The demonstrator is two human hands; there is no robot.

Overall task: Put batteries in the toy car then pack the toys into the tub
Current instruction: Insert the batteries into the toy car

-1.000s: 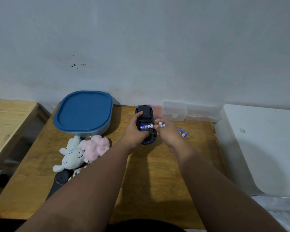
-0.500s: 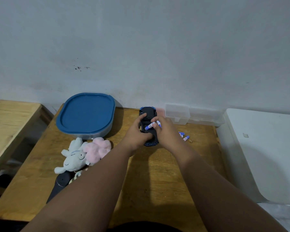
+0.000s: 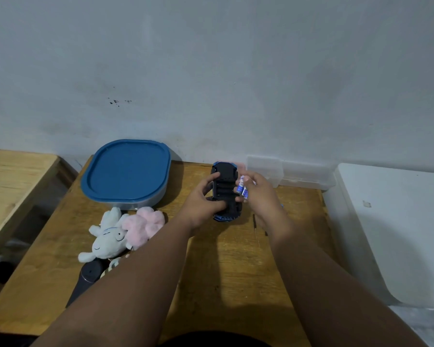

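Head camera looks down on a wooden worktop (image 3: 236, 271) that stands against a grey-white wall (image 3: 236, 71). Near the far edge, at about 12 o'clock from the person, the toy car (image 3: 223, 180) lies upside down, its black underside turned up and its blue body against the wood. The left hand (image 3: 202, 202) grasps the car from the 9 o'clock side: the thumb lies on the underside near the far end and the other fingers are curled over the near part. The right hand (image 3: 259, 196) is just beside the car at its 3 o'clock side, and its fingers pinch two small batteries (image 3: 242, 188) with blue and white wrap, held close together at the car's right edge. The battery bay is dark, and I cannot tell if anything sits inside. At 9 o'clock from the car, well apart from it, stands the tub (image 3: 145, 202), closed with a blue lid (image 3: 127, 171). At 6 o'clock of the tub, a white plush toy (image 3: 108, 237) and a pink plush toy (image 3: 145, 224) lie touching each other on the worktop. Near the white one, at its 6 o'clock, a dark cylinder (image 3: 88, 278) is partly hidden by the left forearm. A clear plastic box (image 3: 293, 175) stands by the wall at 2 o'clock from the car. A white flat surface (image 3: 398, 221) lies at 3 o'clock beyond the worktop.
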